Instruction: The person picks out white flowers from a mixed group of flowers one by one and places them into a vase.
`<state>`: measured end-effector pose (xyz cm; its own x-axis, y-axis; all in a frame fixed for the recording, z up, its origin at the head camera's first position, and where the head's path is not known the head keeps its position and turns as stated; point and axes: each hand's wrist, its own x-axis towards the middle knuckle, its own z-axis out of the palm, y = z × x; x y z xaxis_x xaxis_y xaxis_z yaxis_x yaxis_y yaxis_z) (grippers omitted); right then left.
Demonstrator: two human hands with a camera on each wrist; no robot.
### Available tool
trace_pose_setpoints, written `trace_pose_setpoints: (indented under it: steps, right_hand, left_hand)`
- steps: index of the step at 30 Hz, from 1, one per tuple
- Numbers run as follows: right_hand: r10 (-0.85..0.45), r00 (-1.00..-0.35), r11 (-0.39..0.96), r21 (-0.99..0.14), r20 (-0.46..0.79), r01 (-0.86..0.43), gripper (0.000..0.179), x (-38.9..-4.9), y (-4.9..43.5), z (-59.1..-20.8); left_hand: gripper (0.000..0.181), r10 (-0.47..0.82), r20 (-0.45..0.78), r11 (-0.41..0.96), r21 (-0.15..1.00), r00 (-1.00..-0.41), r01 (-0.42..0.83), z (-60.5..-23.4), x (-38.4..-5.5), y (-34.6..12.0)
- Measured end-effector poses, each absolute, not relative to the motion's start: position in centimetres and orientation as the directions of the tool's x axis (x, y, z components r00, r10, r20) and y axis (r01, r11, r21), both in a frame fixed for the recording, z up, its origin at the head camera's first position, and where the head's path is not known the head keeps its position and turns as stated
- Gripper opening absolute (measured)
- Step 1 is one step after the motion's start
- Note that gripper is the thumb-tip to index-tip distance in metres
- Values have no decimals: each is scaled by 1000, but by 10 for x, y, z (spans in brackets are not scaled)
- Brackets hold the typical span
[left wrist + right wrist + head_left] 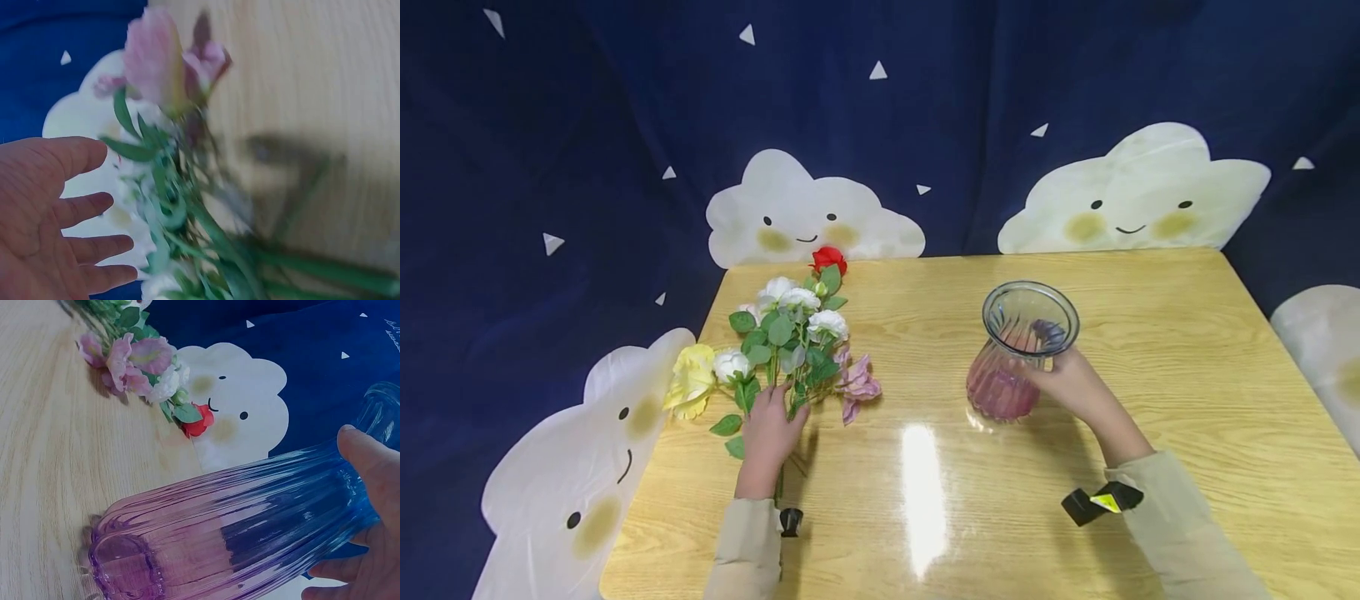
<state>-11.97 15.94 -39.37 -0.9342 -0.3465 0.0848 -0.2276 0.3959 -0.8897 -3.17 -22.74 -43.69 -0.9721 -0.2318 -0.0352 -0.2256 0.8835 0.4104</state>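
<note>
A bunch of flowers (778,329) with leafy green stems lies on the left of the table. My left hand (772,429) is over its stems; in the left wrist view the same hand (59,215) shows straight, spread fingers beside the leaves. A ribbed glass vase (1003,387), pink below and bluish at the rim, is on the right. My right hand (1067,379) grips it just under the flared rim. In the right wrist view, the thumb and fingers of this hand (369,506) curl round the vase's neck (353,462). Whether its base touches the wood I cannot tell.
Among the flowers are a red rose (829,261), a yellow bloom (691,382) reaching past the table's left edge, and a mauve bloom (857,383). The wooden table (917,325) backs onto a dark blue curtain (880,125) with white clouds.
</note>
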Motion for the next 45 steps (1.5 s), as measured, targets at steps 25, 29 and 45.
trace_pose_setpoints:
  steps: [25, 29, 45]
  right_hand:
    - [-331, -940, 425, -875, 89, -232, 64, -117, 159, -397]
    - [-321, -944, 428, -876, 81, -221, 65, -115, 158, -396]
    - [-314, -949, 472, -862, 30, -183, 77, -115, 160, -396]
  left_hand:
    - [44, -559, -356, 723, 234, -749, -650, -457, 6, -265]
    - [43, -560, -365, 716, 237, -744, -656, -458, 7, -266]
    - [27, -536, -334, 718, 303, -776, -627, -457, -4, -270]
